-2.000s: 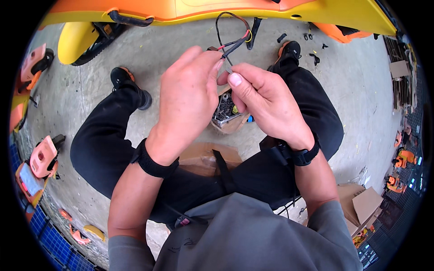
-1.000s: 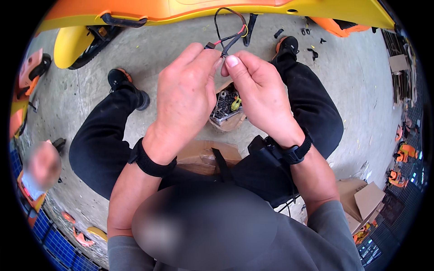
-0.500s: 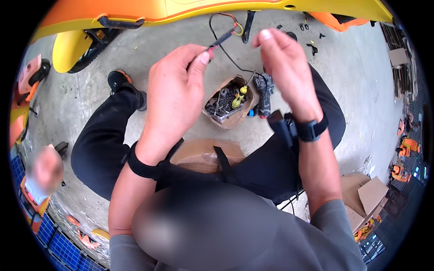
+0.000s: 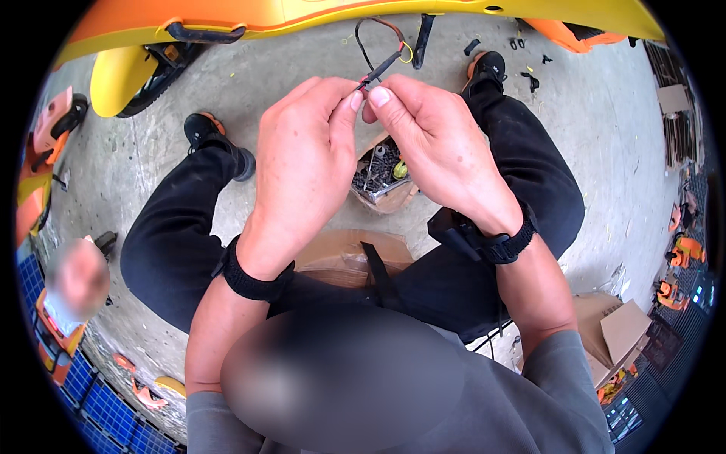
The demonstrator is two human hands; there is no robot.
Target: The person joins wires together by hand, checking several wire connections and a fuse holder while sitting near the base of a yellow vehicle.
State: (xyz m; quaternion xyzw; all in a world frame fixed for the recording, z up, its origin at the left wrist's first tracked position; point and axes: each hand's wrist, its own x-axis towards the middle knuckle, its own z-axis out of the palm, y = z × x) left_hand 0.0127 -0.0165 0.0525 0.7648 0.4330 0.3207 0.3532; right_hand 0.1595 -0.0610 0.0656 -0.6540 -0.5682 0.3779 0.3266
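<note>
A thin electrical cable with black sleeving and red and yellow wires hangs in a loop below the orange and yellow body panel. My left hand pinches its lower end, where pink-red wire shows, between thumb and forefinger. Close against it, my right hand is closed in a pinch at the same end of the cable. The fingertips nearly meet and hide the tip. Below the hands, a cardboard box of dark screws stands on the floor, with a yellow-green tool handle partly covered by my right hand.
My legs are spread to both sides, and a brown carton is beneath me. Small black parts lie on the floor at far right. A yellow fender and wheel stand at far left. Another person is at the left edge; an open carton sits lower right.
My right hand has moved left and closed at the cable end beside my left hand. It now covers part of the screw box and the power tool seen before.
</note>
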